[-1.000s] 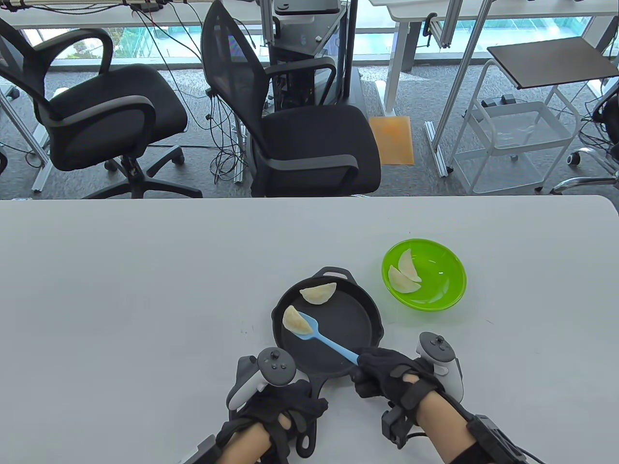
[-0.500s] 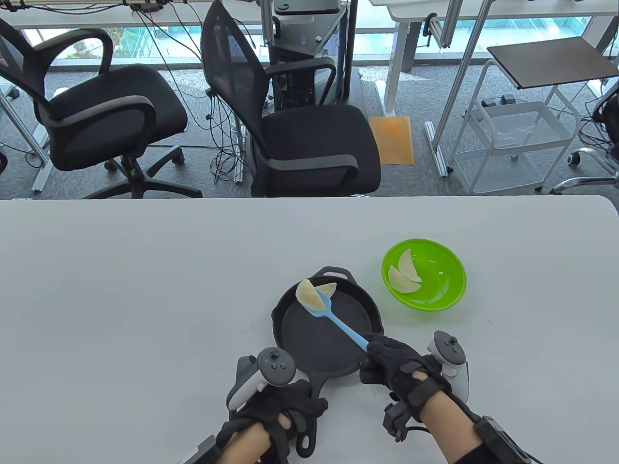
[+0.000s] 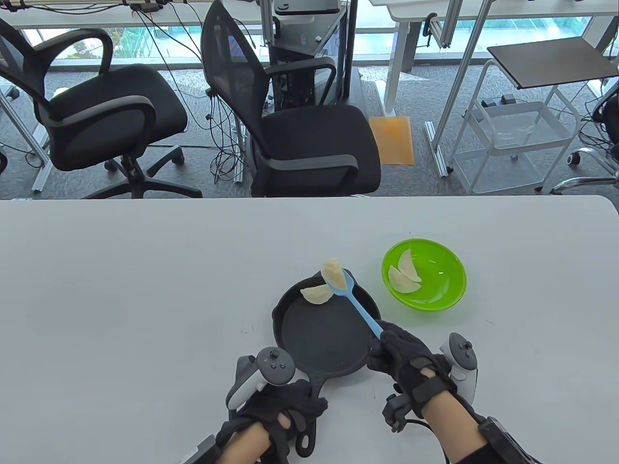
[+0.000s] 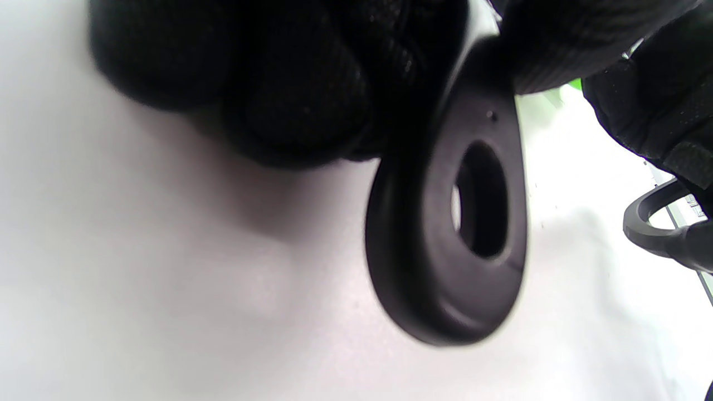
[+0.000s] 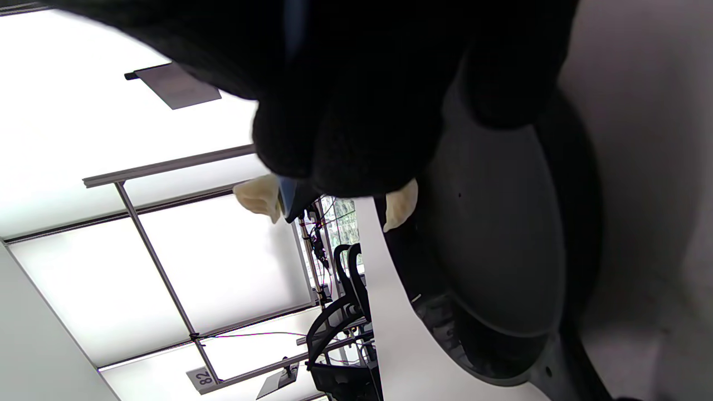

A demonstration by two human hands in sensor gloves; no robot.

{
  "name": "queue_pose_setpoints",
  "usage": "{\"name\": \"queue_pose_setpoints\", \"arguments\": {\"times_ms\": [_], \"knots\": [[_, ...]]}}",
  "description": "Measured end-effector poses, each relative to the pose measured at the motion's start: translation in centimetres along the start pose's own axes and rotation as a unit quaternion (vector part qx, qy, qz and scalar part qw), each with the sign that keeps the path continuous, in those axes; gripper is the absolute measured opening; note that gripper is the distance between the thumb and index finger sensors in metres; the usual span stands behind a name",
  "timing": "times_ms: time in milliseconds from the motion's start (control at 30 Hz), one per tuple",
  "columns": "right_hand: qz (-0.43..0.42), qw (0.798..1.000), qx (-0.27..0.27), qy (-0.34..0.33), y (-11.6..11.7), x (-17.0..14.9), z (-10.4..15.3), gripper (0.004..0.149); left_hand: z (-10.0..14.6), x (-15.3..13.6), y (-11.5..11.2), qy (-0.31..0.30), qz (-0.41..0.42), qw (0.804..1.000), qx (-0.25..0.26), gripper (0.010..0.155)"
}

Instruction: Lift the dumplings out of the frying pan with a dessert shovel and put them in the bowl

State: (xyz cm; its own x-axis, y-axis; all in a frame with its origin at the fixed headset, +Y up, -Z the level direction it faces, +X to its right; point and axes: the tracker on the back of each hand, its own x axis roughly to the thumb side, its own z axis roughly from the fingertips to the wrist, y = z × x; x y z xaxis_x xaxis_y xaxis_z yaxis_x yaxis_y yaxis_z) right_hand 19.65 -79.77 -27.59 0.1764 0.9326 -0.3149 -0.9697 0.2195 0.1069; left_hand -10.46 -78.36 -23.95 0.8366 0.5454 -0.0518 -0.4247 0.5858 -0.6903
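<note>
1. While left hand (image 3: 278, 411) fingers curl round frying pan (image 3: 329, 333) handle, right hand (image 3: 406, 362) pinches dessert shovel (image 3: 360, 309).
2. Lifted dumpling (image 3: 332, 271) on shovel, above pan's far rim.
3. Second dumpling (image 3: 315, 293) in pan; two dumplings (image 3: 405, 274) in bowl (image 3: 452, 278).

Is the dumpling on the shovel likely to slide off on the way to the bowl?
Possibly. The dumpling overhangs the small blue shovel blade, so it may slip if tilted. It holds its crescent shape, so it probably won't flop. The bowl is close.

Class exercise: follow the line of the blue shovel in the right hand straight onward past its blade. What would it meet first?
The right hand aims the dessert shovel up and left. Beyond the carried dumpling lies only bare table; the green bowl sits off to the right. Height is unclear.
</note>
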Motion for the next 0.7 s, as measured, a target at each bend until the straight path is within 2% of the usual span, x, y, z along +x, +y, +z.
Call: {"name": "queue_pose_setpoints", "arguments": {"times_ms": [700], "knots": [[-0.046,0.988,-0.143,-0.021,-3.6,-0.1,0.1,0.059,0.0,0.0,0.0,0.0,0.0,1.0,0.0,0.065]]}}
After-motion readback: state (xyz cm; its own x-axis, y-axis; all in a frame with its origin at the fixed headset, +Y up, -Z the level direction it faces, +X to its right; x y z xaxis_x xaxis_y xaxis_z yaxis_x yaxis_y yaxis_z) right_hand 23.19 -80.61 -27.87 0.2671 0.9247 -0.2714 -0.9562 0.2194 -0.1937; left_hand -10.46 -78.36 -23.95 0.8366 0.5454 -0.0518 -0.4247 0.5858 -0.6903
